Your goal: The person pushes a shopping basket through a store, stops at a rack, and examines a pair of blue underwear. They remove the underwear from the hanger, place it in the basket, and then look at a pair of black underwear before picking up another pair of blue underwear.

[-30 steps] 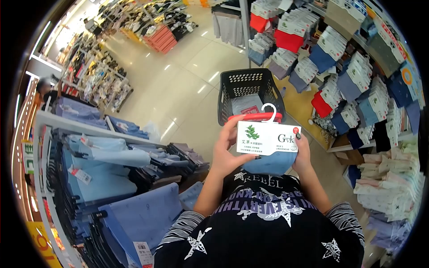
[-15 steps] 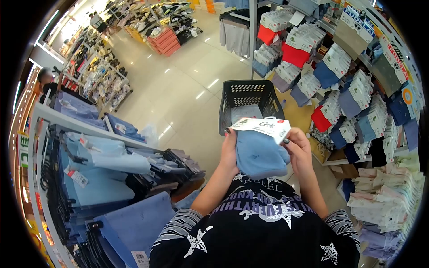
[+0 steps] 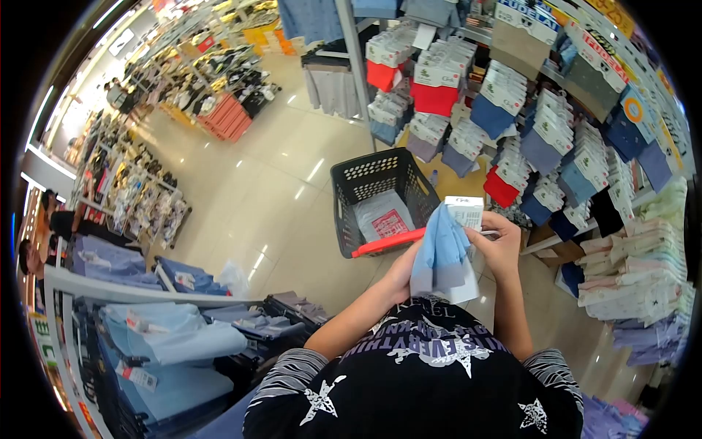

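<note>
Closely, right fingers [image 3: 491, 233] pinch the card marked "Gvk" [image 3: 464, 210]; left fingers [image 3: 411, 272] clasp blue underwear [image 3: 441, 250]

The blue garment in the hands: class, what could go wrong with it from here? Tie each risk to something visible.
The blue garment hangs in loose folds from the left hand, so it could slip. The white card might bend or tear, as the right hand grips its edge. If dropped, the garment could catch on the red handle of the black basket just beyond, or miss the basket and land on the floor.
</note>
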`<action>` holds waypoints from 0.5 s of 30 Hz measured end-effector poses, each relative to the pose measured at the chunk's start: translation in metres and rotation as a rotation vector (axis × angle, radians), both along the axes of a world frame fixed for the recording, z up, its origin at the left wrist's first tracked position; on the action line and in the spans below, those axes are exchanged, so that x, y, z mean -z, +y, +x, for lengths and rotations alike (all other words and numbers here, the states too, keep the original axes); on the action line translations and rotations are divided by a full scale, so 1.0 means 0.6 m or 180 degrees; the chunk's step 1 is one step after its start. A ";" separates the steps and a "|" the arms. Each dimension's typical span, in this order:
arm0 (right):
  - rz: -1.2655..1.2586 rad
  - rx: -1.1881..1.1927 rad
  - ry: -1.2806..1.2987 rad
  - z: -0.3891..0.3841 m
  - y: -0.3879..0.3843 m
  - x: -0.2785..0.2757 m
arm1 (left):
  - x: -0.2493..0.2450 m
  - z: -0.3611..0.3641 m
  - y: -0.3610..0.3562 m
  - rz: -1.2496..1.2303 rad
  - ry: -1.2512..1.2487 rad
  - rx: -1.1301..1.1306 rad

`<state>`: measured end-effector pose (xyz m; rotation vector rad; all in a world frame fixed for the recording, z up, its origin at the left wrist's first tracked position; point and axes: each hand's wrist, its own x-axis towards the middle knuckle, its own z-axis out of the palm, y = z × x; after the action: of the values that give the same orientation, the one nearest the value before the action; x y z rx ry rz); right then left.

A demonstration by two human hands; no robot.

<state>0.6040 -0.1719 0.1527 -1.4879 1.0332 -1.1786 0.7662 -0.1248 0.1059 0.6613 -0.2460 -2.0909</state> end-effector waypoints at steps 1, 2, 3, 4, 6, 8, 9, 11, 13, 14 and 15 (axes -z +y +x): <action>0.0242 0.0254 -0.0119 -0.011 0.004 0.001 | -0.003 0.000 -0.002 -0.0028 -0.0534 -0.0115; 0.0216 0.0423 -0.0256 -0.022 0.009 0.007 | 0.003 0.002 -0.008 -0.0122 -0.0395 -0.0064; 0.0229 0.0504 -0.0246 -0.034 0.016 0.012 | 0.001 0.011 -0.009 -0.0358 -0.0226 0.0169; 0.0451 0.0659 -0.0206 -0.046 0.024 0.017 | 0.003 0.016 -0.010 -0.0269 -0.0154 0.0183; 0.0760 0.0768 -0.0470 -0.058 0.037 0.022 | 0.013 0.011 -0.010 -0.0201 -0.0242 -0.0048; 0.0909 0.0847 -0.0795 -0.064 0.046 0.034 | 0.008 0.004 -0.011 -0.0158 -0.0060 -0.0053; 0.1075 0.0836 -0.1111 -0.066 0.049 0.037 | 0.005 0.003 -0.012 -0.0089 0.0117 -0.0144; 0.1077 0.0872 -0.1140 -0.071 0.057 0.036 | 0.012 0.008 -0.011 -0.0043 0.0113 -0.0050; 0.1147 0.0698 -0.1345 -0.075 0.061 0.043 | 0.035 0.021 -0.006 -0.0459 0.0553 0.0495; 0.1198 0.0586 -0.1309 -0.081 0.061 0.051 | 0.037 0.009 -0.006 -0.0085 0.0263 0.0224; 0.1200 0.0568 -0.1309 -0.079 0.062 0.053 | 0.041 0.011 -0.001 -0.0088 0.0259 0.0207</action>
<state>0.5563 -0.1346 0.1211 -0.8309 1.0431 -1.2642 0.7726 -0.1256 0.0813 0.5569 -0.2530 -2.1676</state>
